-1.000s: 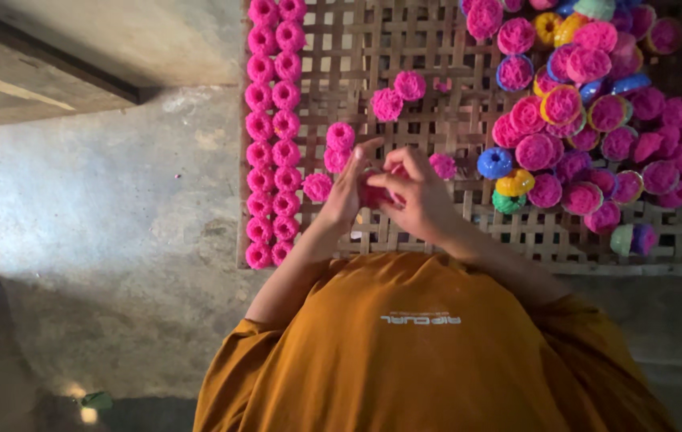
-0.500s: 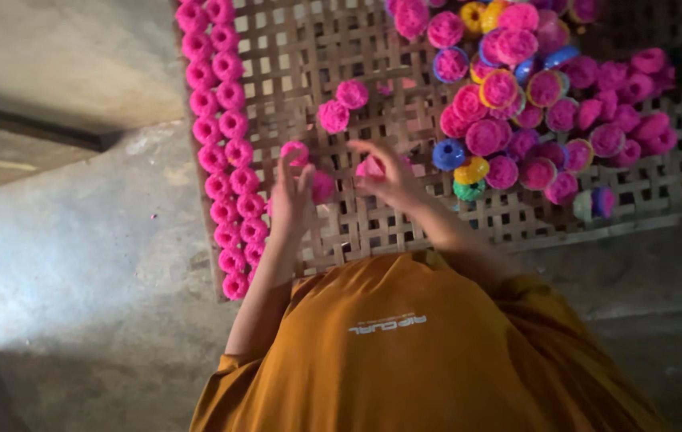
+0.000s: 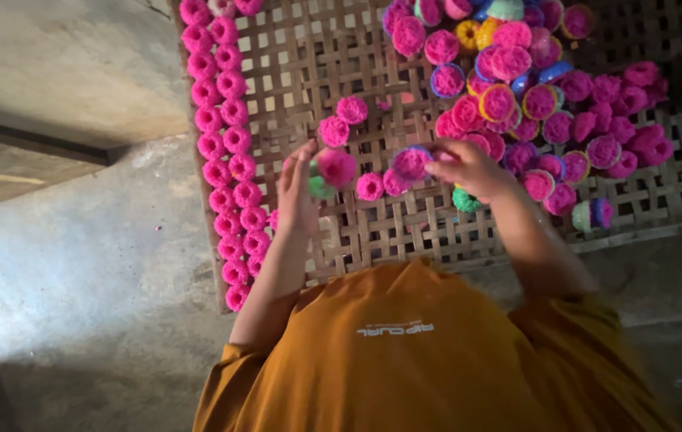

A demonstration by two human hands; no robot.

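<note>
I am gripping a fuzzy pink cake in a green cup (image 3: 331,170) with my left hand (image 3: 299,192) over the woven bamboo tray (image 3: 373,232), while my right hand (image 3: 469,166) is pinching another blue-rimmed pink cake (image 3: 411,162) beside the heaped pile (image 3: 533,96), keeping the neat pink rows (image 3: 225,152) clear.

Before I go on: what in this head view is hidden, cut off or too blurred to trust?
- Left hand: grip on the green cup of pink filling is motion-blurred.
- Right hand: fingertips smeared; contact with the blue-rimmed cup unclear.
- Cup pile: cut off by the top edge.
- Woven tray: near edge hidden behind the orange shirt.
</note>
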